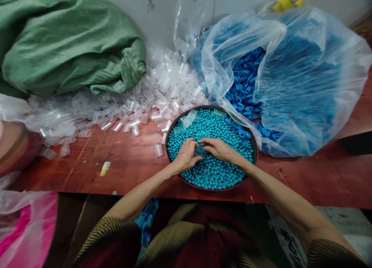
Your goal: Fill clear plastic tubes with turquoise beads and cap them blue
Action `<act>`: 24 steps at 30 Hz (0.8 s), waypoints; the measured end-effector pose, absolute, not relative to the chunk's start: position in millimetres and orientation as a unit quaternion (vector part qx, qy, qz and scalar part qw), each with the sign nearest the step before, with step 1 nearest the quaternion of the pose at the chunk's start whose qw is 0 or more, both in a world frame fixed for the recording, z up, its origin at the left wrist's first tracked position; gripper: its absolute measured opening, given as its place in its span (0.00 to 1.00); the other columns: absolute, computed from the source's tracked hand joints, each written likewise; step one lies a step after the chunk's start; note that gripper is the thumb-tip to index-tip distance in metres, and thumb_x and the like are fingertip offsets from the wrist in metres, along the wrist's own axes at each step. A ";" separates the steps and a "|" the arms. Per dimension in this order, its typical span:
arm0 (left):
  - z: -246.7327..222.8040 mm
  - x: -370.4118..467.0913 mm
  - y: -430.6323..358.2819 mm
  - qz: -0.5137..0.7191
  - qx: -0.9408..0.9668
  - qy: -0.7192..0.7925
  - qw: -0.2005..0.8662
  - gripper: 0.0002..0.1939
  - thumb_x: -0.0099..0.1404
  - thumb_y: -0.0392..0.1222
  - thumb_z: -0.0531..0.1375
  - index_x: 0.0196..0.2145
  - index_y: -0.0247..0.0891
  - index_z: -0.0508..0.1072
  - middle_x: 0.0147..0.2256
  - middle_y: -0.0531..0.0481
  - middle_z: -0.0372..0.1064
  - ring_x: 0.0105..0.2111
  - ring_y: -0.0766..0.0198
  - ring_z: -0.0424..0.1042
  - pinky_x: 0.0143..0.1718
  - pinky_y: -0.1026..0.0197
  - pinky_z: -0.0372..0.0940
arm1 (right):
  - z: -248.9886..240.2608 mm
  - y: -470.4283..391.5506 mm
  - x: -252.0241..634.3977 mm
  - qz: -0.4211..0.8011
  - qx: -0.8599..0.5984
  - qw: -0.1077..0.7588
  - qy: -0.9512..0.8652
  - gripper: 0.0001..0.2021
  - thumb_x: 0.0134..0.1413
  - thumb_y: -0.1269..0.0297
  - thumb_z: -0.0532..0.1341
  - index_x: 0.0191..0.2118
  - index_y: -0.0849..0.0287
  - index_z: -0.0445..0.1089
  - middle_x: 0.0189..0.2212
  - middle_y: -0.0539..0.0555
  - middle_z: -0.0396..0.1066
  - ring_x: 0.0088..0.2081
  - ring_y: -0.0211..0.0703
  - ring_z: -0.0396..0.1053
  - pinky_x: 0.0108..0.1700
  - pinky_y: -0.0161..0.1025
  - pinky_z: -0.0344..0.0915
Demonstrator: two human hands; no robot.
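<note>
A round dark tray with a red rim (pixel 256 153) is filled with small turquoise beads (pixel 215 175). Over its middle, my left hand (pixel 187 155) has its thumb and fingers curved round a small clear plastic piece (pixel 199 149). My right hand (pixel 217 149) meets it from the right, fingertips closed at the same piece. Clear pieces (pixel 190 118) also lie on the beads at the tray's back. Several blue plastic parts (pixel 242 133) rest at its right side.
Clear plastic pieces (pixel 162 89) are heaped behind the tray and leftward, beside a green cloth bundle (pixel 69 47). At the right, a translucent bag (pixel 302 78) holds blue parts. A yellow-and-white scrap (pixel 105 168) lies on the red table (pixel 81 171).
</note>
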State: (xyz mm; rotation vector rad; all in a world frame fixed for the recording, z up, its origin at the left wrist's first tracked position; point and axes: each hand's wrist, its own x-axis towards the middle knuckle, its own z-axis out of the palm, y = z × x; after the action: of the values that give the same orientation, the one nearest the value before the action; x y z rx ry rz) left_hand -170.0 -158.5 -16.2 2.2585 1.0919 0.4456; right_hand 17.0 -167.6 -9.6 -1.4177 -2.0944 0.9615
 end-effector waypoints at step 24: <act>-2.0 -156.4 -170.1 0.012 0.884 0.429 0.187 0.21 0.53 0.44 0.64 0.41 0.36 0.61 0.45 0.40 0.61 0.46 0.49 0.62 0.45 0.44 0.63 | 23.1 -153.4 6.0 0.089 -0.562 0.034 -0.822 0.18 0.60 0.67 0.51 0.56 0.55 0.60 0.49 0.61 0.65 0.44 0.48 0.68 0.36 0.37 0.61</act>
State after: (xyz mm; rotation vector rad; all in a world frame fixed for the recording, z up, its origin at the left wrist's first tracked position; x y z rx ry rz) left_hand -156.4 -170.1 -2.0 2.4873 1.2072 0.0338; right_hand 6.0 -153.4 23.1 -1.7279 -2.5262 0.2742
